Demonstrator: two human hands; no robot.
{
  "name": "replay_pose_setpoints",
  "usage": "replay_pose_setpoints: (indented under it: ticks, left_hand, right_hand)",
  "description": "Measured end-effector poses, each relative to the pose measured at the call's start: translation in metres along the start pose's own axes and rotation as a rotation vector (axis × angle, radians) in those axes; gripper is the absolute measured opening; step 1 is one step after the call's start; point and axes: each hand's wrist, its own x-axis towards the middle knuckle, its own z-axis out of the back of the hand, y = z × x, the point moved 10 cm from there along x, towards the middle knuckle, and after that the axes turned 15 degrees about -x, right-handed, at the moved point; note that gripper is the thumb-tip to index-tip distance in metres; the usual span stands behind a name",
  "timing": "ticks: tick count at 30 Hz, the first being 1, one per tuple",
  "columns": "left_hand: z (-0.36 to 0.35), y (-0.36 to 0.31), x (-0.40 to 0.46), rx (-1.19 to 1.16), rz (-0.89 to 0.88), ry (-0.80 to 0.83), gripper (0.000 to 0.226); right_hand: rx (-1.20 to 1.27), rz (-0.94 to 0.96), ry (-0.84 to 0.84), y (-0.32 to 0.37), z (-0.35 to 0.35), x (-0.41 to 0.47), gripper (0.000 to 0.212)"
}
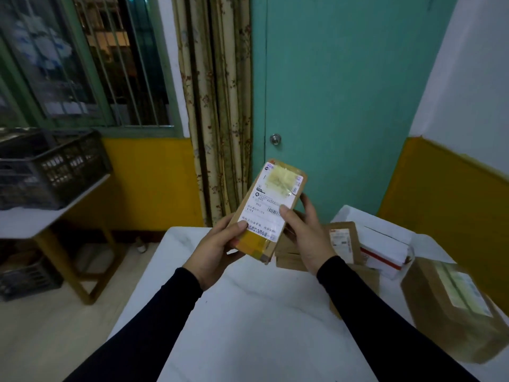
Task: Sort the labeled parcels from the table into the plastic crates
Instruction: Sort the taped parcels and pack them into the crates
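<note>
While both hands hold one parcel (pixel 271 209) up at frame centre, the step in hand looks like label reading: the printed face is tilted toward the person's view, above the white table (pixel 248 312).

Left hand (pixel 217 249): fingers wrapped round the lower end, thumb pressed on the label's bottom edge. Right hand (pixel 303 232): thumb on the label's right side, fingers curled behind the box. Both are grasping it; neither is slack.

Parcel: slim brown cardboard box, long and narrow. White shipping label covers most of the face, with barcode and small print, too fine to read. Yellowish tape patch near the top, yellow tape at the bottom. Corners look firm.

Next move, as I judge it: pick the matching crate and carry the box over. A dark plastic crate (pixel 49 172) sits on a side table (pixel 33 219) at left of frame, well apart from the hands, so it calls for a turn and reach leftward.

More labeled parcels (pixel 451 307) lie at lower right of frame, not yet sorted.
</note>
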Motion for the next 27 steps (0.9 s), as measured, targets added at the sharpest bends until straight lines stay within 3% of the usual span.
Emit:
replay_pose_setpoints:
  ticks: [9,16,20,27]
  left_hand:
    - [0.094,-0.039,-0.063,-0.063,-0.142,-0.244,0.056]
    - [0.206,-0.085,-0.119,-0.011,-0.12,-0.322,0.05]
    - [0.299,-0.119,-0.157,0.029,-0.128,-0.382,0.029]
    - [0.456,-0.202,-0.233,0.094,-0.152,-0.574,0.03]
  right_hand:
    - [-0.037,0.012,0.36,-0.008,-0.145,-0.009,0.088]
    - [-0.092,0.039,0.456,0.008,-0.273,-0.022,0.068]
    - [-0.147,0.036,0.505,0.008,-0.383,-0.032,0.061]
    - [-0.121,0.008,0.613,0.011,-0.58,-0.057,0.056]
